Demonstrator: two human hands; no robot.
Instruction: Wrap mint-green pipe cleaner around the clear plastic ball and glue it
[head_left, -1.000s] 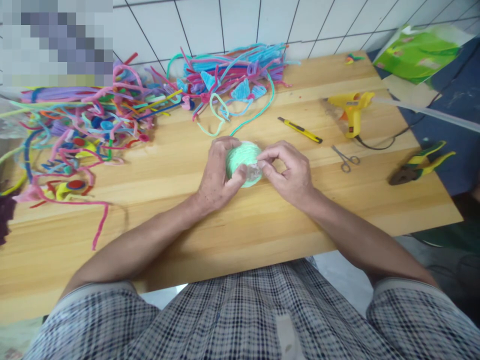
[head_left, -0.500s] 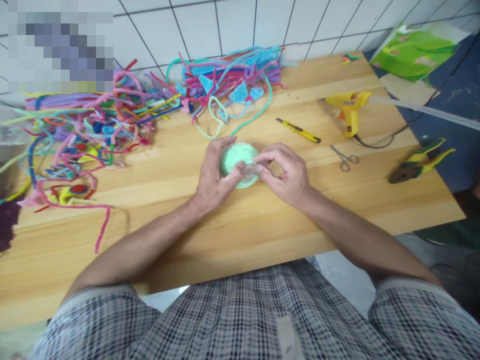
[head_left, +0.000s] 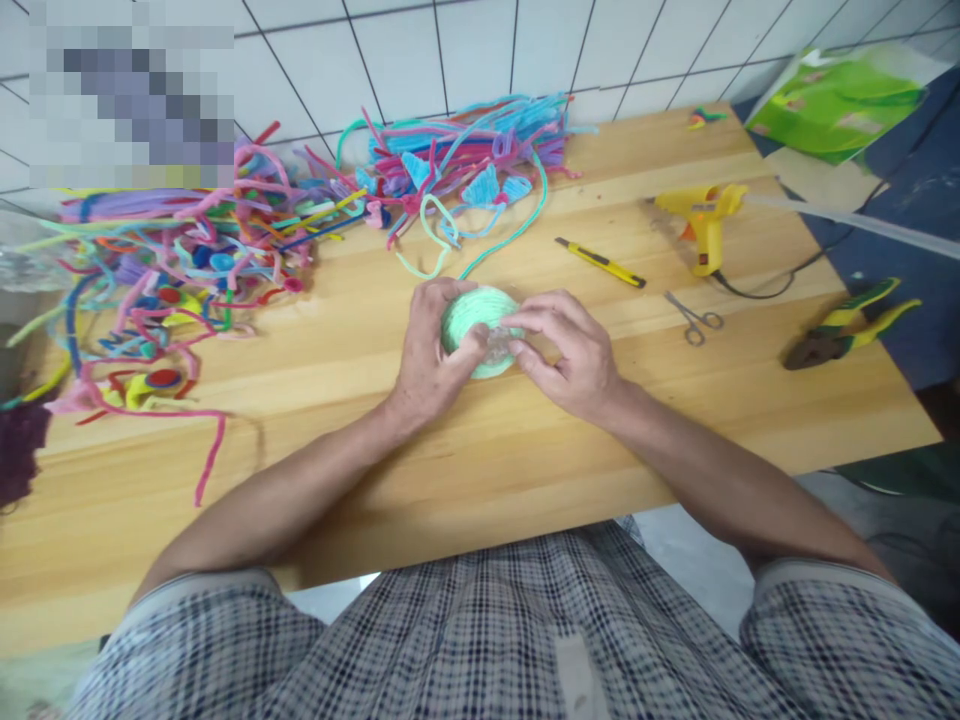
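Note:
A mint-green ball (head_left: 480, 305) wound in fuzzy stem has a clear, shiny patch (head_left: 498, 345) on its lower right. My left hand (head_left: 433, 345) is wrapped round its left side, the thumb lying over the front by the patch. At the right edge, my right hand (head_left: 574, 350) touches the ball with bent index finger and thumb, a small gap showing between their tips. Whether a small piece is between them is hidden. A green fuzzy stem (head_left: 517, 232) runs from behind the ball toward the bundle at the wall.
Colourful fuzzy stems (head_left: 187, 260) are heaped at left, and a bundle (head_left: 465, 145) lies by the tiled wall. On the right are a yellow utility knife (head_left: 600, 262), a glue gun (head_left: 701, 222), small scissors (head_left: 694, 320), pliers (head_left: 847, 325) and a green bag (head_left: 840, 105).
My right index finger and thumb have parted slightly at the ball's edge. My left hand keeps its hold. The whole view has shifted a little.

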